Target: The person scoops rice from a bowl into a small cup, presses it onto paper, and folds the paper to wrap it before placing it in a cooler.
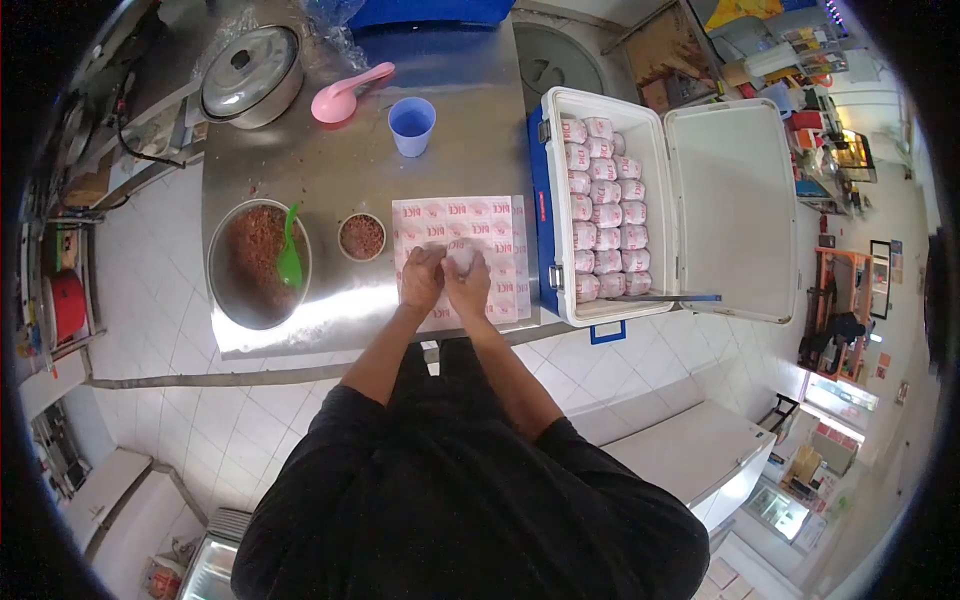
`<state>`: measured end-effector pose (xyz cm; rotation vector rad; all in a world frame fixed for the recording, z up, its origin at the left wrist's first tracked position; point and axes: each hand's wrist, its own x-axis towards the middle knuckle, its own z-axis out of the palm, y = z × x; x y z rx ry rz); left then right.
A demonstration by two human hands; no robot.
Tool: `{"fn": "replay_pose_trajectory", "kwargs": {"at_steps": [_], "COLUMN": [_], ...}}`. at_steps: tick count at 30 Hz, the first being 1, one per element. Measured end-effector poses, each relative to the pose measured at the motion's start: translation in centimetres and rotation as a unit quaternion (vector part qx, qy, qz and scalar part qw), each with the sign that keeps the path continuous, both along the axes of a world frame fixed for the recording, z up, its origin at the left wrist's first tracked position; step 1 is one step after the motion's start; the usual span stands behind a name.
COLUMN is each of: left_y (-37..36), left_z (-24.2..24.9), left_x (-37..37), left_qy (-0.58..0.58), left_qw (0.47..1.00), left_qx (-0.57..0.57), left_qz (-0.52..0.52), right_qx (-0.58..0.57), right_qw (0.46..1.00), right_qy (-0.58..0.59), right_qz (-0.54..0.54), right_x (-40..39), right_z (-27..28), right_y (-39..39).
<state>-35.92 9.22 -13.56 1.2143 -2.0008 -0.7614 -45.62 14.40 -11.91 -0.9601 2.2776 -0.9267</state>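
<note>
A stack of printed wrapping paper (505, 215) with pink and red "RICE" lettering lies on the steel table in front of me. Over its middle, my left hand (422, 281) is closed, fingers bent inward; what they pinch is too small to tell. Close beside it, my right hand (468, 287) is closed around a small whitish lump (461, 258), partly hidden by the fingers. Left of the paper stands a small round bowl (362, 237) of reddish-brown grains. A large metal pot (215, 275) holds more of these grains, with a green rice paddle (290, 262) standing in it.
Right of the table, an open blue-and-white cooler box (655, 200) holds rows of paper-wrapped bundles (606, 215). At the back are a blue cup (411, 127), a pink ladle (338, 101) and a lidded pot (252, 78). The steel table's (300, 340) front edge is near my waist.
</note>
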Motion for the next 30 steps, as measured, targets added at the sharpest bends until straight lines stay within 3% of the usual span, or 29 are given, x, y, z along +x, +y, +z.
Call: {"fn": "replay_pose_trajectory", "kwargs": {"at_steps": [3, 8, 9, 10, 11, 12, 13, 16, 17, 19, 20, 22, 23, 26, 27, 29, 30], "left_y": [0.1, 1.2, 1.9, 2.0, 2.3, 2.3, 2.3, 2.5, 3.5, 3.8, 3.9, 3.5, 3.4, 2.0, 1.5, -0.3, -1.2], "left_z": [0.8, 4.5, 4.6, 6.9, 9.3, 11.8, 13.2, 16.8, 14.0, 14.4, 14.6, 16.5, 17.1, 16.9, 16.5, 14.2, 13.4], "left_x": [0.7, -1.0, -1.9, -2.5, -2.8, -3.5, -4.8, -8.3, -10.0, -11.9, -13.0, -15.5, -16.8, -22.0, -23.9, -27.2, -28.3], "left_qy": [-0.004, 0.019, 0.049, 0.138, 0.215, 0.280, 0.298, 0.267, 0.272, 0.235, 0.217, 0.247, 0.259, 0.418, 0.419, 0.304, 0.243], "left_qw": [1.000, 0.995, 0.993, 0.976, 0.919, 0.824, 0.796, 0.861, 0.910, 0.909, 0.908, 0.883, 0.869, 0.772, 0.776, 0.883, 0.924], "left_qx": [0.023, 0.015, -0.061, 0.122, 0.303, 0.471, 0.519, 0.429, 0.312, 0.342, 0.357, 0.398, 0.421, 0.480, 0.472, 0.358, 0.295], "left_qz": [-0.014, -0.093, -0.092, -0.114, -0.133, -0.148, -0.088, -0.060, -0.037, -0.034, -0.031, -0.003, 0.014, -0.006, -0.006, 0.001, 0.006], "right_qx": [-0.021, -0.147, -0.182, -0.190, -0.197, -0.207, -0.199, -0.176, -0.173, -0.205, -0.168, -0.092, -0.136, -0.153, -0.116, -0.144, -0.151], "right_qw": [0.994, 0.987, 0.982, 0.980, 0.979, 0.977, 0.979, 0.983, 0.982, 0.973, 0.982, 0.983, 0.978, 0.973, 0.980, 0.972, 0.966], "right_qy": [-0.111, -0.071, -0.047, -0.049, -0.052, -0.054, -0.030, -0.001, -0.022, -0.062, -0.003, 0.116, 0.122, -0.003, -0.067, -0.068, -0.008], "right_qz": [-0.007, -0.007, -0.020, -0.013, -0.006, 0.001, 0.014, 0.053, 0.065, 0.082, 0.088, 0.105, 0.102, 0.172, 0.149, 0.175, 0.209], "right_x": [-0.7, -2.2, -2.4, -2.7, -3.0, -3.3, -3.9, -6.0, -6.7, -8.2, -9.6, -12.8, -14.8, -23.1, -25.6, -32.1, -35.2], "right_z": [0.3, 4.6, 6.2, 8.1, 10.1, 11.5, 12.1, 12.9, 12.8, 12.6, 12.7, 15.6, 15.7, 15.4, 17.2, 15.6, 15.9], "right_y": [-0.8, 0.9, 1.5, 1.9, 2.6, 3.1, 3.6, 5.3, 6.1, 6.6, 6.7, 5.9, 5.2, 3.9, 2.2, -1.2, -3.3]}}
